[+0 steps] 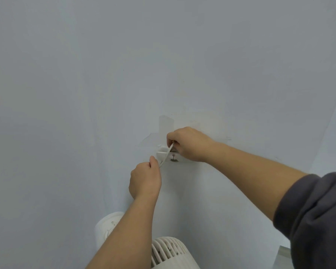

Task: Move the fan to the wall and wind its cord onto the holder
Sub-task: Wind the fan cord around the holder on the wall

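While the fan (pixel 169 251) stands by the wall (pixel 105 94), the right hand (pixel 188 143) pinches its cord (pixel 166 155) at the wall-mounted holder (pixel 161 153) and the left hand (pixel 145 181) grips the slack, apparently tensioning it for winding.

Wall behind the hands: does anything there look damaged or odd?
Yes. The wall looks repaired and flaking just above the holder: a rectangular patch of a different shade, with ragged paint edges beside it.

Both hands work a white cord (pixel 166 155) at a wall-mounted holder (pixel 163 153). The right hand (pixel 188 143) pinches it above, the left hand (pixel 145 179) below. A white fan (pixel 169 249) stands beneath, against the pale wall (pixel 85 84).
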A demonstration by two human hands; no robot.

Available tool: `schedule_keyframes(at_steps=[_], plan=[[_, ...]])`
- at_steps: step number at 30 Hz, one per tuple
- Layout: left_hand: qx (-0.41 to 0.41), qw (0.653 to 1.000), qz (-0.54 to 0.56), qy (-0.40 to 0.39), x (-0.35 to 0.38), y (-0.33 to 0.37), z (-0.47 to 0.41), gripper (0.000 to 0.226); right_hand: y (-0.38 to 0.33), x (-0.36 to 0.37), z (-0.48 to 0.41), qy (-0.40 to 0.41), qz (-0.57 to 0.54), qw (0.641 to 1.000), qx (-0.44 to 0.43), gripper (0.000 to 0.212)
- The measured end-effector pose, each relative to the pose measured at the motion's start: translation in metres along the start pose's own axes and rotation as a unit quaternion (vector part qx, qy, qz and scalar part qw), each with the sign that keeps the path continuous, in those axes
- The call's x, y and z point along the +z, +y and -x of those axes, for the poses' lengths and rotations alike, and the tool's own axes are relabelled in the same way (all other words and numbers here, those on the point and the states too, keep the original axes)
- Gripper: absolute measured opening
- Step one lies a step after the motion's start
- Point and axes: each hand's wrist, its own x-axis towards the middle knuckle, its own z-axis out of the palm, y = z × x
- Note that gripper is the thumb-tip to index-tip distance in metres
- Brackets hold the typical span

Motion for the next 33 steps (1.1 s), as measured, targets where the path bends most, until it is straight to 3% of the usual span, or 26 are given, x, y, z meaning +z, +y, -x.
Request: schedule_keyframes(at_steps=[4, 8, 14, 20, 26, 33], plan=[[0.021, 0.999, -0.029, -0.026, 0.003, -0.001, 0.001, 0.053, 0.006, -0.011, 0.001, -0.042, 0.045, 0.997, -0.036, 0.021], [0.08, 0.992, -0.002, -0.1, 0.008, -0.001, 0.005, 0.053, 0.003, -0.022, 0.005, -0.061, 0.074, 0.995, -0.038, 0.021], [0.113, 0.97, 0.047, -0.21, 0.012, 0.003, 0.011, 0.032, 0.005, -0.028, 0.011, -0.106, 0.197, 0.972, -0.069, 0.028], [0.123, 0.957, 0.061, -0.254, 0.011, 0.001, 0.011, 0.026, 0.004, -0.027, 0.012, -0.095, 0.186, 0.976, -0.059, 0.027], [0.09, 0.954, 0.08, -0.274, 0.011, 0.001, 0.011, 0.024, 0.006, -0.021, 0.007, -0.089, 0.208, 0.973, -0.051, 0.019], [0.047, 0.927, 0.081, -0.362, 0.01, 0.004, 0.017, 0.017, 0.002, -0.021, 0.007, -0.097, 0.272, 0.956, -0.057, 0.029]])
